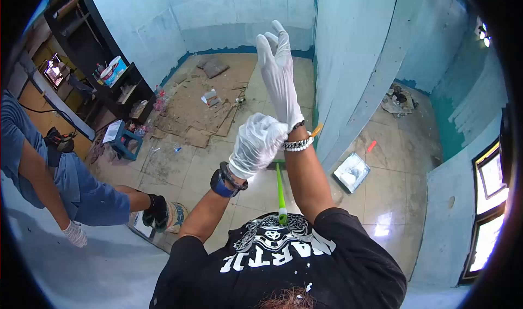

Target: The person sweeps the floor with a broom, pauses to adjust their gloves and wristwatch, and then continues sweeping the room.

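Both of my hands wear thin white gloves. My right hand [277, 64] is raised with its fingers stretched upward, holding nothing. Just below it, my left hand [258, 143] is closed on the cuff of the right glove [291, 118] at the wrist. Beaded bracelets [299, 144] and an orange tie circle my right wrist. A dark blue watch [222, 182] is on my left wrist. A bright green pole [280, 192] stands in front of my shirt, its lower end partly hidden behind my hands.
Another person [87, 184] stands at left, one foot by a bucket [177, 216]. A paint tray [352, 173] and red object [371, 146] lie right. Cardboard [196, 137] and debris cover the back floor, near a blue stool [128, 145] and black shelf [131, 80]. A wall edge [354, 113] juts out.
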The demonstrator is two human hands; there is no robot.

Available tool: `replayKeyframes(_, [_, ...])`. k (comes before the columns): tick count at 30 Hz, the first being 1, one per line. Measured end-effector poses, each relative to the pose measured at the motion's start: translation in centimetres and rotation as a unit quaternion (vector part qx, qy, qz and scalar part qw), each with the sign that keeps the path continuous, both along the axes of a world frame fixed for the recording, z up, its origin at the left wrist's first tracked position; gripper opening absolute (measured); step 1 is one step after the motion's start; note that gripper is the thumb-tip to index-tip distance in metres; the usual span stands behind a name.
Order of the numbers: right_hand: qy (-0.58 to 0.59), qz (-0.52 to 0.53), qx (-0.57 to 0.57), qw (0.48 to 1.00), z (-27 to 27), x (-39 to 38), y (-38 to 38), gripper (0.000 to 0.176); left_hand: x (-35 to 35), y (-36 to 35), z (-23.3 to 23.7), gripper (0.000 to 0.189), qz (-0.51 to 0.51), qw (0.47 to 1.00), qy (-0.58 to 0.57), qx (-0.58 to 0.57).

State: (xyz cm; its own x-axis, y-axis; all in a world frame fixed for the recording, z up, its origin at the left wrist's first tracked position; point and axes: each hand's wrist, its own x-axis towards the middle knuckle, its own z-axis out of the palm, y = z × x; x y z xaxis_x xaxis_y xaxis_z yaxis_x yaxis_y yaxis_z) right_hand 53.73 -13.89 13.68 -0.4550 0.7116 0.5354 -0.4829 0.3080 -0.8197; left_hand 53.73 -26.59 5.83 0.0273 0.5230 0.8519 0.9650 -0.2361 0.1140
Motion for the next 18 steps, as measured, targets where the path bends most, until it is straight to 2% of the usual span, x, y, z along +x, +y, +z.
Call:
replayKeyframes(2, [0.000, -0.015, 0.030, 0.999, -0.1, 0.0, 0.1, 0.065, -0.8, 0.1, -1.0, 0.020, 0.034, 0.998, -0.057, 0.018])
replayKeyframes(3, [0.001, -0.027, 0.045, 0.999, -0.1, -0.2, 0.3, 0.065, -0.6, 0.2, -1.1, 0.020, 0.015, 0.996, -0.085, 0.034])
replayKeyframes(6, [0.059, 0.028, 0.009, 0.998, -0.3, -0.6, 0.2, 0.062, -0.2, 0.5, -1.4, 0.024, -0.023, 0.984, -0.157, 0.077])
replayKeyframes(9, [0.085, 0.061, -0.034, 0.994, 0.1, -0.2, -0.4, 0.062, 0.0, 0.9, -3.2, 0.028, -0.047, 0.934, -0.341, 0.098])
replayKeyframes(13, [0.112, 0.047, -0.050, 0.991, -0.9, -1.5, 0.6, 0.062, 0.9, 0.4, -3.7, 0.026, -0.041, 0.953, -0.291, 0.073])
replayKeyframes(17, [0.110, 0.032, -0.050, 0.992, -1.1, -1.6, 0.8, 0.061, 1.6, -0.2, -2.2, 0.021, -0.025, 0.981, -0.174, 0.077])
replayKeyframes(18, [0.104, 0.025, -0.046, 0.993, -1.2, -1.5, 0.9, 0.061, 1.8, -0.2, -2.4, 0.020, -0.025, 0.979, -0.194, 0.051])
